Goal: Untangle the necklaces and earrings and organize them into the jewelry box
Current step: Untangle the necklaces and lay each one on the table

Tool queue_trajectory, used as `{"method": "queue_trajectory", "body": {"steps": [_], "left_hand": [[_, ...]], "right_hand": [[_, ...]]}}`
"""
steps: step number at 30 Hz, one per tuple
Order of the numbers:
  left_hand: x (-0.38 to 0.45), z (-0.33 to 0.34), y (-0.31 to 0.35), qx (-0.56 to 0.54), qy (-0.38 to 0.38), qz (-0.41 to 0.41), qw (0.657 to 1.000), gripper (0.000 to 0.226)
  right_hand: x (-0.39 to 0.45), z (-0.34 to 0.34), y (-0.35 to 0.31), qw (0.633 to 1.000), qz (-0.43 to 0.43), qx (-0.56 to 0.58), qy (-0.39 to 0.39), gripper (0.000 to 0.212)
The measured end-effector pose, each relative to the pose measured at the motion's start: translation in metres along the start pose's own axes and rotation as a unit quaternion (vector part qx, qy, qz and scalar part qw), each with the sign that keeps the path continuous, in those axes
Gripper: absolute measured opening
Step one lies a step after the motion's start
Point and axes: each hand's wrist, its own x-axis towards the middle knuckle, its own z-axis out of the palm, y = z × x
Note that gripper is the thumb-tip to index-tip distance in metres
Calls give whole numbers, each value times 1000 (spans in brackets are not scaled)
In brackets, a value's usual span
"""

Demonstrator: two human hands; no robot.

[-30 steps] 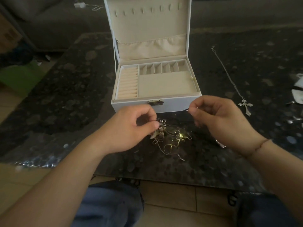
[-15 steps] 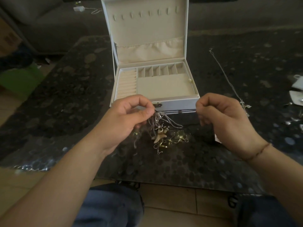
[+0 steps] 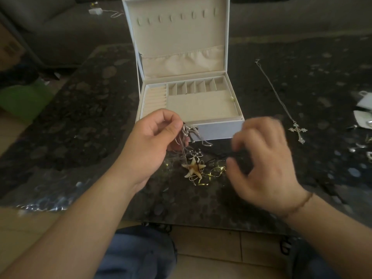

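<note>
On the dark surface (image 3: 84,125) before the open jewelry box (image 3: 219,127): tangle (image 3: 194,158) unsorted | box trays hold almost nothing | cross necklace (image 3: 298,130) lies apart, right | left hand (image 3: 155,141) raised, fingers pinching silver chains (image 3: 187,131) | right hand (image 3: 263,164) blurred beside tangle, fingers loosely curled, apparently holding nothing.

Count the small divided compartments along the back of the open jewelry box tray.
6, side by side along the tray's back edge in the jewelry box, right of the ring rolls; none looks hidden.
</note>
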Motion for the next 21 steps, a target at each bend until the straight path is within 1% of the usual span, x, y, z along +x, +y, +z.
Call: {"method": "queue_trajectory", "body": {"steps": [1,3,5,7,11,13,14,16,17,18,19,20,21], "left_hand": [[0,0,0,-7,12,-5,1000,18],[1,0,0,-19,34,-13,999,20],[1,-1,0,-26,52,-17,998,23],[2,-1,-1,-31,60,-21,997,24],[3,2,-2,-21,52,-23,998,26],[4,5,-1,-17,52,-18,998,24],[5,6,0,-13,53,-14,998,23],[6,7,1,3,50,-2,999,26],[6,8,2,9,48,2,999,26],[5,10,3,12,43,4,999,25],[5,12,4,15,38,5,999,24],[4,15,5,16,31,8,999,23],[4,18,6,17,23,12,1000,21]], "right_hand": [[-3,2,-1,998,-32,-34,-48,18],[-6,6,-1,984,-47,-85,-150,20],[-8,8,4,972,-46,-109,-203,27],[-9,10,8,967,-64,-118,-215,26],[-12,9,10,968,-84,-112,-207,17],[-12,-1,7,971,-85,-63,-214,14],[-10,-9,6,975,-78,-14,-206,13],[-2,-28,7,977,-31,120,-172,11],[2,-40,12,967,22,205,-147,12],[6,-53,19,945,90,292,-117,14],[8,-65,29,922,162,343,-75,18],[9,-76,44,913,220,340,-43,25],[8,-85,60,928,256,268,-24,24]]}}
